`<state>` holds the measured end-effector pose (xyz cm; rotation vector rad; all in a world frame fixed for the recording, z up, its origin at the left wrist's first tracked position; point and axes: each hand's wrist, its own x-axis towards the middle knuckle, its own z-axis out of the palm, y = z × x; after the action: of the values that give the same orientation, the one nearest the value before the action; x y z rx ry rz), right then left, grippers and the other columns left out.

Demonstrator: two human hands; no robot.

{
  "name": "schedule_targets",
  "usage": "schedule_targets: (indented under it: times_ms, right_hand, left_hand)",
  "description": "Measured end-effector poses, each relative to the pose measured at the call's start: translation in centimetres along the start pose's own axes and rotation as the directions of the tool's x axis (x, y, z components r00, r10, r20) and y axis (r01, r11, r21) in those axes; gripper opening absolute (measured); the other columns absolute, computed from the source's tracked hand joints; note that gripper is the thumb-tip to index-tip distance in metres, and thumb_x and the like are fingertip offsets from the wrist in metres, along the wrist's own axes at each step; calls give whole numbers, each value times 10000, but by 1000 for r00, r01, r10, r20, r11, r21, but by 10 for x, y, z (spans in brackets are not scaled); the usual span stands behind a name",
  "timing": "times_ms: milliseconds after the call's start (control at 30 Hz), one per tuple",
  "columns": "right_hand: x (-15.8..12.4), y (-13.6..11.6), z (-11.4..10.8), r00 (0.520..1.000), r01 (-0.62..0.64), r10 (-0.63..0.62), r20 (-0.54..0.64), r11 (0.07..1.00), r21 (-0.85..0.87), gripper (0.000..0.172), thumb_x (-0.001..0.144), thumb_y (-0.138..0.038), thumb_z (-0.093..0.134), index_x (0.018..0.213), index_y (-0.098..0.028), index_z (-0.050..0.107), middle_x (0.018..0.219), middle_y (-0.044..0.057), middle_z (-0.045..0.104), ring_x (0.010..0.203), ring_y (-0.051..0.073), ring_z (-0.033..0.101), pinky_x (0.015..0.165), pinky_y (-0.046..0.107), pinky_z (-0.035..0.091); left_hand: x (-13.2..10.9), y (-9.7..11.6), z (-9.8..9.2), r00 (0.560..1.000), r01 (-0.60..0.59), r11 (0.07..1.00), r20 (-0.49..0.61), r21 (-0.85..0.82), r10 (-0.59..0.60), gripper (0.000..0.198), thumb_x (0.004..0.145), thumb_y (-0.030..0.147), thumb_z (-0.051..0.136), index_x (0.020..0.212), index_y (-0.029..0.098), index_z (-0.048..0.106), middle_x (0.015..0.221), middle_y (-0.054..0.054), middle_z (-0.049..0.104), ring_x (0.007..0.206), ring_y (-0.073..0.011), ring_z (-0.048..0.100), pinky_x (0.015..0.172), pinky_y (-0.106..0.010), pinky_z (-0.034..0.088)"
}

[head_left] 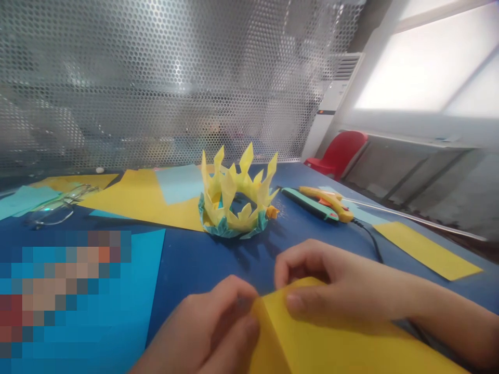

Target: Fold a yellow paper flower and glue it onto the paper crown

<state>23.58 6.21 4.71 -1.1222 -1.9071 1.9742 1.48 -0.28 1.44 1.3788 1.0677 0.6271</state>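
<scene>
Both of my hands hold a large sheet of yellow paper point(343, 343) low in the view, and a crease runs down from its top left corner. My left hand point(206, 327) pinches the sheet's left edge near that corner. Thumb in front and fingers behind, my right hand point(331, 285) grips the top edge. Just beyond them stands a folded paper crown point(234, 202), with yellow points and a blue-green base. An orange folded piece point(272, 212) sits at its right side.
Yellow paper point(132, 200), a pale blue sheet point(181, 182) and glasses point(58, 205) lie at the left. A blue sheet point(152, 280) is nearer. At right are a yellow-handled glue gun point(331, 202) with a cord, a green-handled tool point(307, 202) and a yellow strip point(429, 249). Perforated metal stands behind.
</scene>
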Motion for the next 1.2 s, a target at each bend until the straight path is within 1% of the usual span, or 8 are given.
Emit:
schedule_targets:
  times_ms: [100, 200, 300, 433, 500, 667, 1067, 1200]
  right_hand:
    - [2, 1, 0, 999, 17, -24, -39, 986, -167, 226, 821, -329, 749, 806, -132, 638, 687, -44, 553, 605, 55, 449, 537, 142, 372]
    - [7, 5, 6, 994, 53, -70, -78, 978, -201, 170, 845, -299, 679, 802, -138, 647, 678, -36, 553, 607, 70, 461, 519, 154, 380]
    - [11, 8, 13, 987, 96, -120, -106, 974, -207, 156, 820, -302, 680, 809, -147, 665, 684, -27, 562, 614, 85, 475, 511, 169, 385]
    - [13, 9, 18, 980, 84, -119, -158, 974, -212, 163, 804, -308, 681, 835, -151, 712, 703, -15, 616, 617, 94, 498, 555, 196, 401]
    - [14, 9, 19, 976, 67, -107, -187, 976, -209, 203, 808, -340, 687, 855, -148, 733, 709, -4, 635, 618, 99, 503, 564, 206, 404]
    - [14, 9, 19, 958, 64, -134, -255, 962, -265, 310, 829, -426, 674, 842, -130, 764, 635, 3, 609, 577, 95, 467, 520, 205, 372]
    - [11, 7, 23, 942, 98, -184, -281, 951, -293, 244, 808, -355, 677, 752, -135, 769, 597, 4, 627, 542, 91, 496, 492, 199, 391]
    - [11, 8, 22, 940, 104, -189, -284, 952, -289, 215, 790, -340, 703, 749, -140, 770, 602, 9, 644, 543, 94, 504, 502, 203, 399]
  left_hand:
    - [5, 3, -8, 994, -74, 946, -50, 314, 95, 184, 925, 351, 528, 916, 228, 664, 870, -10, 730, 788, -193, 653, 679, -250, 476]
    - [9, 7, -13, 986, -70, 914, -112, 401, 125, 162, 884, 314, 579, 942, 254, 719, 985, -9, 762, 933, -231, 684, 803, -284, 506]
    - [10, 11, -14, 982, -83, 944, -135, 318, 132, 145, 811, 304, 679, 917, 269, 771, 965, 6, 788, 942, -244, 693, 831, -291, 505]
    - [12, 12, -14, 990, 19, 1000, -139, -12, -21, 74, 760, 279, 726, 793, 228, 768, 799, 11, 795, 829, -224, 720, 707, -249, 523]
    - [13, 11, -15, 986, 71, 993, -142, -90, -84, 57, 735, 261, 741, 756, 215, 766, 767, 3, 794, 812, -221, 721, 676, -244, 525]
    - [16, 10, -19, 967, 140, 985, -202, -102, -158, 31, 672, 215, 771, 646, 205, 784, 680, 1, 779, 720, -190, 691, 640, -241, 504]
    - [18, 8, -18, 947, 190, 978, -246, -90, -207, 58, 631, 254, 825, 596, 215, 801, 659, -17, 791, 705, -209, 708, 610, -246, 516]
    - [17, 9, -19, 955, 187, 978, -217, -93, -203, 39, 623, 251, 832, 619, 222, 806, 676, -13, 801, 720, -208, 718, 625, -245, 529]
